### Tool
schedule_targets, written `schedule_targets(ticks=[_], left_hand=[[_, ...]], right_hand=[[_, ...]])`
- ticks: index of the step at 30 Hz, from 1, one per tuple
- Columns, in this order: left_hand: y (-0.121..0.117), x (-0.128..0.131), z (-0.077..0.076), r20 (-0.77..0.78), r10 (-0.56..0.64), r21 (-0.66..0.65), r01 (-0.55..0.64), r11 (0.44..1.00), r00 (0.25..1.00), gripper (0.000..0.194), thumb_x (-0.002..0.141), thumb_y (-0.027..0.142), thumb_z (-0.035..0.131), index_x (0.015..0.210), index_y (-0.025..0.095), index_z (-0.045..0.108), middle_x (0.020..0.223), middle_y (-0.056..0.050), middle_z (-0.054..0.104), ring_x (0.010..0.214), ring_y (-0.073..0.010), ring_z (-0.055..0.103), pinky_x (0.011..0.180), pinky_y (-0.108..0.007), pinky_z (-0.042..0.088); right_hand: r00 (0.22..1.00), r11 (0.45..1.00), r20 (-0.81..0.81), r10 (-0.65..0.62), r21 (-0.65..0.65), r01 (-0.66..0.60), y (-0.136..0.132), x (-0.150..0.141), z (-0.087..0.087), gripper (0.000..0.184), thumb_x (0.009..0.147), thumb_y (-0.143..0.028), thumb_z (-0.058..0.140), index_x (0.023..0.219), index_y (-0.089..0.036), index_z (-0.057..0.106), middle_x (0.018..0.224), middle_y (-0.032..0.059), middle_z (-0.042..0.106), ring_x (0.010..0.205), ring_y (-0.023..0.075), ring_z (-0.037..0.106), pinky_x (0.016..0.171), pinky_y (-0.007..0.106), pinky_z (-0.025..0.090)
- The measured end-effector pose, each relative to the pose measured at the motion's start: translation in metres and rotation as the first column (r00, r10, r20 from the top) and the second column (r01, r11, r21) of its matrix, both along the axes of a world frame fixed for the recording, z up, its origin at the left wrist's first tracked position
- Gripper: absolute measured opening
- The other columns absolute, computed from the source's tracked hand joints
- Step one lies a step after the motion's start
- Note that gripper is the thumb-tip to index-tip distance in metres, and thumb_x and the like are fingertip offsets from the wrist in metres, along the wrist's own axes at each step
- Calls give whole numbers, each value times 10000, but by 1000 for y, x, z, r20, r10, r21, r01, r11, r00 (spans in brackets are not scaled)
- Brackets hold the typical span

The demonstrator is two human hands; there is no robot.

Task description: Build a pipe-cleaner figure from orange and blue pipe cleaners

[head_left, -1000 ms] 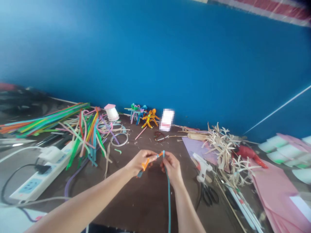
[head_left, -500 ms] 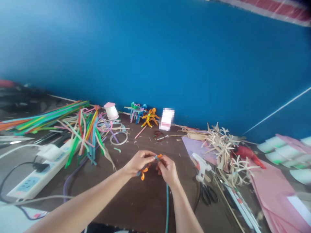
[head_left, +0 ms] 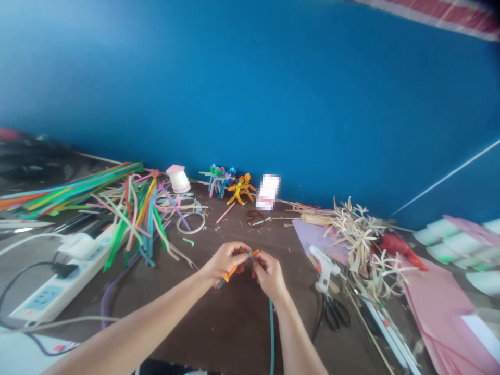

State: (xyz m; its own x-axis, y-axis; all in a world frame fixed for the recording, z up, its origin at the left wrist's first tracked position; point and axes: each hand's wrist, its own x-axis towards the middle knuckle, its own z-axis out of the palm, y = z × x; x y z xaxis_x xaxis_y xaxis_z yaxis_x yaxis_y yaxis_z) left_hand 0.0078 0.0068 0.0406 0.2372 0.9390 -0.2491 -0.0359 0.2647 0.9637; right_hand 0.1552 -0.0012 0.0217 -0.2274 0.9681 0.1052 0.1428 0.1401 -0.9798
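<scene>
My left hand (head_left: 225,262) and my right hand (head_left: 270,277) are close together above the brown table top, pinching a joint of pipe cleaners. An orange pipe cleaner (head_left: 230,271) runs out from under the left fingers, and a short orange end shows between the hands. A teal pipe cleaner (head_left: 271,333) hangs down from my right hand past the wrist, with its tip showing at the joint. The fingers hide most of the joint.
A heap of coloured pipe cleaners (head_left: 136,219) and a power strip (head_left: 50,297) lie left. Small pipe-cleaner figures (head_left: 238,190) stand by the blue wall (head_left: 250,78). A glue gun (head_left: 324,271), black-handled scissors (head_left: 334,313), dried palm strips (head_left: 355,229) and pink paper (head_left: 441,317) lie right.
The orange piece that hung below my left hand now lies angled up against the fingers. My hands have closed in on the joint, and the teal strip hangs nearly still.
</scene>
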Motion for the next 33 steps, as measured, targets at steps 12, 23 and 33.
schedule_targets(ticks=[12,23,33], left_hand=[[1,3,-1,-57,60,44,-57,997,997,222,617,305,615,727,119,568,514,37,522,453,-80,503,446,-188,378],[-1,7,-8,-204,112,284,-51,957,973,102,685,214,535,703,130,590,576,13,578,524,-100,535,502,-194,411],[-4,6,-2,-414,244,662,106,742,877,157,728,98,506,755,171,643,739,-22,600,690,-115,570,661,-208,425]], right_hand=[[1000,999,-5,-28,-33,28,-2,-3,1,169,745,-310,528,731,-167,618,497,-19,537,375,84,459,350,177,352],[979,985,136,-151,100,138,-3,-4,-1,252,759,-292,505,555,-160,573,476,-17,531,414,94,471,419,191,353],[987,982,-37,-157,-117,152,1,-6,-5,279,736,-366,529,582,-137,564,485,-8,550,346,78,465,347,176,342]])
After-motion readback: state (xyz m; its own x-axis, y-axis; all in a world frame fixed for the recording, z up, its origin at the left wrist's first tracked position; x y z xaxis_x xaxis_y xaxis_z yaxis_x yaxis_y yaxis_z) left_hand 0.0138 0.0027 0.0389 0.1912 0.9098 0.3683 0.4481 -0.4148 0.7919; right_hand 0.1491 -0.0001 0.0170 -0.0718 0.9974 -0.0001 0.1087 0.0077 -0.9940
